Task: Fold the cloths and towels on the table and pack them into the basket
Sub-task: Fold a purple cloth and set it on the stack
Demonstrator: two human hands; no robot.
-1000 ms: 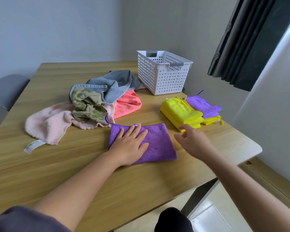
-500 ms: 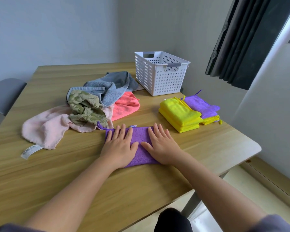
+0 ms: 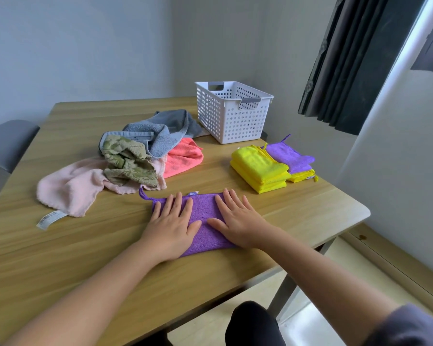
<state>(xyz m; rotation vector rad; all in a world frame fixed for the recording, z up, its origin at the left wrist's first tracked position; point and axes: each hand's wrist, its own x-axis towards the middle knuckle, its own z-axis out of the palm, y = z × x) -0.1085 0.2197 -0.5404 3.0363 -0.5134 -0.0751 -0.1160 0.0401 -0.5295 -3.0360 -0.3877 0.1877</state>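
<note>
A folded purple cloth lies flat near the table's front edge. My left hand presses on its left half with straight fingers. My right hand presses flat on its right half. Behind them is a loose heap: a pink towel, a green patterned towel, a grey-blue towel and a coral cloth. Folded yellow cloths are stacked to the right, beside a folded purple cloth lying on another yellow one. The white perforated basket stands at the back.
The wooden table ends in a rounded corner at the right. A grey chair stands at the left. A dark curtain hangs at the right, by a white wall.
The purple cloth went from a wide square to a narrower folded shape. My right hand came down from beside it and now lies flat on it. My left hand stayed pressed on it.
</note>
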